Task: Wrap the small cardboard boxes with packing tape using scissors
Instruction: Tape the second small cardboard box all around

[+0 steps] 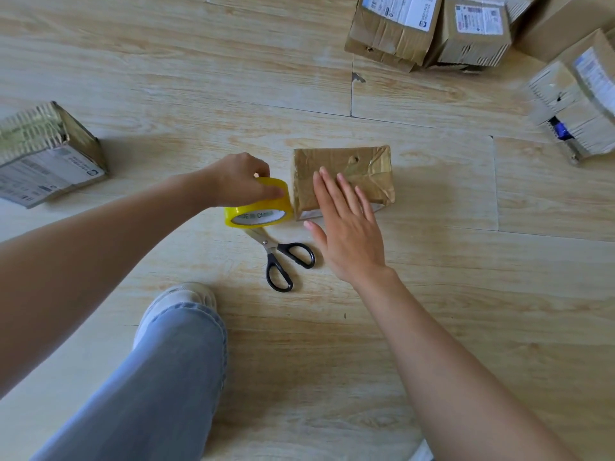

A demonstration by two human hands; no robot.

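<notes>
Yellow tape roll [258, 202] sits on edge on the wood-look floor [332, 344], slightly tilted, core facing us, right against the left side of the box [366, 168]; we can't tell whether they actually touch or whether a strip runs between them. Left hand [239, 181] grips the roll from above, fingers curled over its top rim. Right hand [346, 227] is flat and wide, fingers straight and slightly spread, lying across the near part of the box top, thumb off the near-left corner; it holds nothing. The box is mid-frame on the floor, brown cardboard under glossy, wrinkled tape, with a small hole in the top face and a white label edge showing along its near bottom side. Scissors [283, 257] lie on the floor just below the roll, blades together, tips running under the roll's lower edge, black handles pointing toward us; neither hand touches them, and the right thumb is near the handles but apart. Well off to the left lies another box [50, 154], label side up. Top right we see a cluster of labelled boxes [432, 34] touching each other, plus more boxes at the right edge [579, 104], all well apart from the work area. A jeans leg [159, 377] and white shoe [179, 297] sit at lower left, shoe near the scissors handles.
</notes>
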